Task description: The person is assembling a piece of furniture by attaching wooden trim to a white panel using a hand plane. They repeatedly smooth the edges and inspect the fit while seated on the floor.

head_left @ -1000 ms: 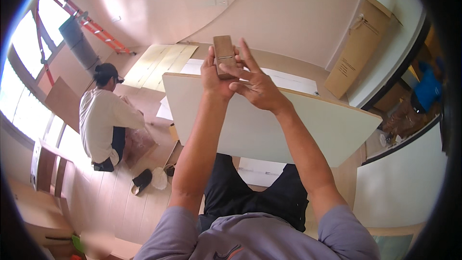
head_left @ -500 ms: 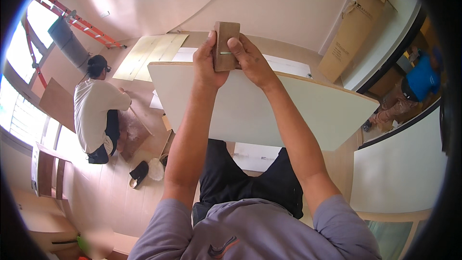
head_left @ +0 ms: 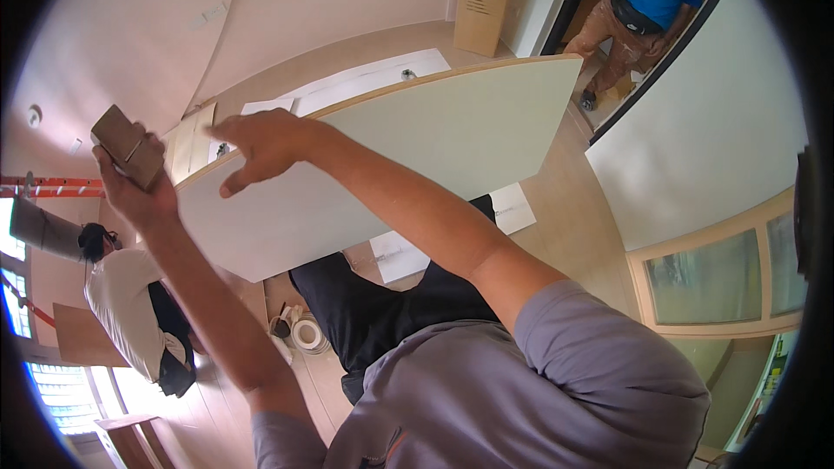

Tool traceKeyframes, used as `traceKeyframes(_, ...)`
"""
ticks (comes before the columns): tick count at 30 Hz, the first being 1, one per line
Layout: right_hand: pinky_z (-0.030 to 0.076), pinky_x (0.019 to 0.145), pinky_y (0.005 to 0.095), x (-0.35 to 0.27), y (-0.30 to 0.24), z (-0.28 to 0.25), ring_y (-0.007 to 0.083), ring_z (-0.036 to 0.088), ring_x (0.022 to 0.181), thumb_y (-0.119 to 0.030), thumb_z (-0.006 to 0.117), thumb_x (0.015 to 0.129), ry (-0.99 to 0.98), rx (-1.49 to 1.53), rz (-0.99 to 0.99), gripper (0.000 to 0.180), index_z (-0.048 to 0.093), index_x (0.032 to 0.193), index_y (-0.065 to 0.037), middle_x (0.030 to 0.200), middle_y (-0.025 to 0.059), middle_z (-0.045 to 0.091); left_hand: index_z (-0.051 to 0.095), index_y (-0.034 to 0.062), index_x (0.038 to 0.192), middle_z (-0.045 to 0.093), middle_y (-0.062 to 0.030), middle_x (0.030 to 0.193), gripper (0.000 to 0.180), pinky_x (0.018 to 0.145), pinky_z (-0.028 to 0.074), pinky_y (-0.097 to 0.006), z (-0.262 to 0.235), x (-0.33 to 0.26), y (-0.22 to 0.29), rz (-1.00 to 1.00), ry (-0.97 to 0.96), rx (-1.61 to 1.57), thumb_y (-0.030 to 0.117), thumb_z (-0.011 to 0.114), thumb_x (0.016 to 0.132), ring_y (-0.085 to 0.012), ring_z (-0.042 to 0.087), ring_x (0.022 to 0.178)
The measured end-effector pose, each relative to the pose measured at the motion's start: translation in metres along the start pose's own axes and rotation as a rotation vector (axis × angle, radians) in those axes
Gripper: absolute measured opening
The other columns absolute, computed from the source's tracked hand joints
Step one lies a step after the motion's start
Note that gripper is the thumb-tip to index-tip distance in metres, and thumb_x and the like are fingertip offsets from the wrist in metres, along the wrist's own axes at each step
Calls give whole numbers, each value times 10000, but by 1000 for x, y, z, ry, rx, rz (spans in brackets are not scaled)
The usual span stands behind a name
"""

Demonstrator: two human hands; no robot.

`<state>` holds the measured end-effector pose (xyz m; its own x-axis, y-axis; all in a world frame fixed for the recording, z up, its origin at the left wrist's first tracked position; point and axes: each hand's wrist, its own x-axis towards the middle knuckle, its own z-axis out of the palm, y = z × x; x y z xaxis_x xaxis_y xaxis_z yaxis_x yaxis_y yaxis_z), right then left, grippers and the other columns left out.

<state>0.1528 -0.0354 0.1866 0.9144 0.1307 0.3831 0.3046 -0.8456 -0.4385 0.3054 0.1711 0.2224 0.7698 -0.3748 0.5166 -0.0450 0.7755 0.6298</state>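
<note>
Small brown block (head_left: 129, 146): gripped in closed left hand (head_left: 139, 195), raised left of the pale board (head_left: 391, 156). Right hand (head_left: 261, 148): open, fingers spread, empty, over the board's upper left edge, nearer the board; board's long axis runs left-right.

The left hand (head_left: 139, 187) is raised and closed around a small brown block (head_left: 129, 146), held clear of the large pale panel (head_left: 417, 156). The right hand (head_left: 261, 148) is open, fingers spread, resting at the panel's upper left edge. The panel lies across the person's lap. A person in a white shirt (head_left: 130, 304) crouches on the floor at the left; a roll of tape (head_left: 308, 333) lies on the floor beneath the panel.
</note>
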Motion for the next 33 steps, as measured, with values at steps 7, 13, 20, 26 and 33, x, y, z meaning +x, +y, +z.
traceKeyframes(7,555,915,469,9,-16,20,309,695,1173,-422,702,982,-78,-386,97,490,642,1327,-80,1201,103,726,603,3,1348,740,-157,1119,579,798,534,-314,-43,-10,15,-290,5,598,517,558,1086,-265,745,980)
traceKeyframes(13,553,925,466,27,7,25,328,688,1174,-404,713,974,-113,-351,79,450,661,1272,-70,1223,124,718,546,38,1416,767,-190,1118,595,909,552,-325,-61,-19,-11,-301,22,686,541,501,1101,-237,733,1020)
traceKeyframes(20,528,963,490,14,36,9,331,661,1214,-340,745,950,-156,-404,119,455,645,1267,-29,1242,160,698,580,74,1354,782,-174,1092,516,877,520,-289,-59,-17,-37,-176,10,845,515,470,1110,-158,691,958)
traceKeyframes(26,439,1090,488,-67,84,-49,324,578,1327,-309,765,932,-67,-509,179,508,607,1319,-19,1334,175,645,609,101,1319,772,-130,1085,496,864,482,-277,-69,-12,-37,-190,19,950,524,464,1105,-132,665,980)
traceKeyframes(33,411,1149,457,-162,133,-120,328,590,1324,-329,726,969,58,-564,298,541,606,1439,-91,1424,125,653,596,91,1327,754,-127,1087,508,913,484,-291,-72,-13,-40,-171,13,888,532,483,1101,-166,684,1005)
